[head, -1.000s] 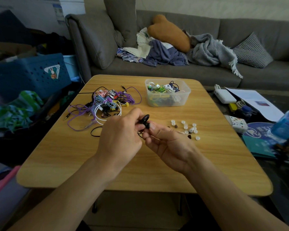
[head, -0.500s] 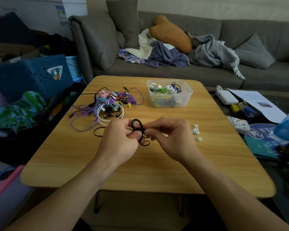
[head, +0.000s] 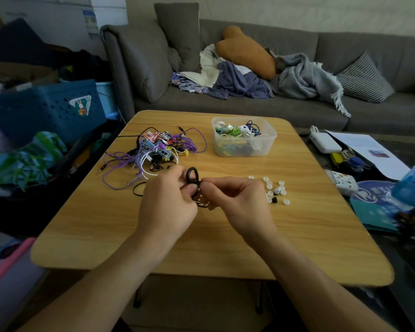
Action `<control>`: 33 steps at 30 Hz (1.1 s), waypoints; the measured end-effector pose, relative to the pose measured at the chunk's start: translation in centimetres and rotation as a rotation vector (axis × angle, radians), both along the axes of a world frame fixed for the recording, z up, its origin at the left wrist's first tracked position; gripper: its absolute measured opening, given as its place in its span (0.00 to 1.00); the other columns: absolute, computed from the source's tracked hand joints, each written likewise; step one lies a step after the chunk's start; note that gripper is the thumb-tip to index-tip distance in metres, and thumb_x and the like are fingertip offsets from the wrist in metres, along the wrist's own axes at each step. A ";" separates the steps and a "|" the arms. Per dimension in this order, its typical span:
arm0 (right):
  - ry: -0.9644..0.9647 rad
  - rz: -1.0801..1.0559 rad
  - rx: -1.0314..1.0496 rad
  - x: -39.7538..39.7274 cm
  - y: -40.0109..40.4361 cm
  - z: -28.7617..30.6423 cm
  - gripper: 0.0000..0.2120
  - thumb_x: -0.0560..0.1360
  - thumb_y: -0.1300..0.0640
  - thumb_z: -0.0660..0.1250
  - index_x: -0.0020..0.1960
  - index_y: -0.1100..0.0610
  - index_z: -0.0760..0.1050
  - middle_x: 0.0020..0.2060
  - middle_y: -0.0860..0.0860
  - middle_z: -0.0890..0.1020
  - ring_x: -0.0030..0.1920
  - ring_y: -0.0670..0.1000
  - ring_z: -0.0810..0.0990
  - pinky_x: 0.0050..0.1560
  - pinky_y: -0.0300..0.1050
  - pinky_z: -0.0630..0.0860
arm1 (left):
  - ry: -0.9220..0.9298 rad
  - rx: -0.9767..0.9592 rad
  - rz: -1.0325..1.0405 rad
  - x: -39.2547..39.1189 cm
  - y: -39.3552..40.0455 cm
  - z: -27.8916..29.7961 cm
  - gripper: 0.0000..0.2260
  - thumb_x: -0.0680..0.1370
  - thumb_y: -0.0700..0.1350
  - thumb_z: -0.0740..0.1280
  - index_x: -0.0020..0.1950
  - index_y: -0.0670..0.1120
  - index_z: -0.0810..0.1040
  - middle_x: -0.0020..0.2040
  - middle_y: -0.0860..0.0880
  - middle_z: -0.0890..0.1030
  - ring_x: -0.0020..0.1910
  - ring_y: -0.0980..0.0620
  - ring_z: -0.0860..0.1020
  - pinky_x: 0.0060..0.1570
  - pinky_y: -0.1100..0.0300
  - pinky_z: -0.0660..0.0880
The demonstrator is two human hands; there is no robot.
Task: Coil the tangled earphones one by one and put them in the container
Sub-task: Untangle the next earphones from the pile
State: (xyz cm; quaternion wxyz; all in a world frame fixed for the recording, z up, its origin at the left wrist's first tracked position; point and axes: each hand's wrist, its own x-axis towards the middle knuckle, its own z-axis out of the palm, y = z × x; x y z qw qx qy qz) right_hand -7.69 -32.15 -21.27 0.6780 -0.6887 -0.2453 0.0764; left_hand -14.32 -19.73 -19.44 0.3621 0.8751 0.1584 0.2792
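Observation:
A black earphone coil [head: 192, 174] is held above the middle of the wooden table [head: 225, 236]. My left hand [head: 165, 204] pinches the coil from the left, and my right hand [head: 235, 202] pinches its cable from the right. A loose black loop of cable [head: 137, 188] trails on the table left of my left hand. A tangled pile of earphones [head: 158, 152], purple, white, blue and yellow, lies at the table's back left. The clear plastic container [head: 268, 140] at the back centre holds several coiled earphones.
Small white and black ear tips [head: 276, 190] are scattered right of my hands. A grey sofa [head: 249, 104] with cushions and clothes stands behind the table. A blue crate [head: 46, 109] is on the left; papers, a charger and a bottle [head: 412, 185] are on the right.
My right hand has turned over from palm up to knuckles up and closed in on the coil. The coil loop now sticks up between both hands.

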 end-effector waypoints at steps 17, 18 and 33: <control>-0.321 0.098 -0.292 2.4 -0.6 -0.2 0.06 0.71 0.61 0.77 0.48 0.56 0.86 0.38 0.48 0.86 0.38 0.44 0.84 0.42 0.41 0.80 | 0.308 -0.293 -0.141 0.8 1.2 0.3 0.07 0.78 0.36 0.65 0.44 0.47 0.75 0.32 0.51 0.84 0.22 0.64 0.74 0.27 0.66 0.68; -0.230 0.096 -0.266 2.2 -0.5 -0.4 0.07 0.71 0.62 0.77 0.48 0.57 0.86 0.37 0.49 0.86 0.37 0.44 0.84 0.42 0.40 0.80 | 0.301 -0.279 -0.148 0.9 1.3 0.2 0.07 0.78 0.36 0.65 0.44 0.47 0.74 0.32 0.51 0.83 0.23 0.63 0.75 0.27 0.66 0.68; -0.253 0.151 -0.611 0.8 0.1 -0.5 0.57 0.54 0.36 0.81 0.76 0.39 0.55 0.67 0.45 0.69 0.62 0.45 0.73 0.61 0.44 0.75 | 0.206 -1.308 -0.160 1.9 2.6 1.2 0.07 0.79 0.40 0.58 0.52 0.41 0.74 0.43 0.40 0.78 0.41 0.44 0.76 0.45 0.53 0.70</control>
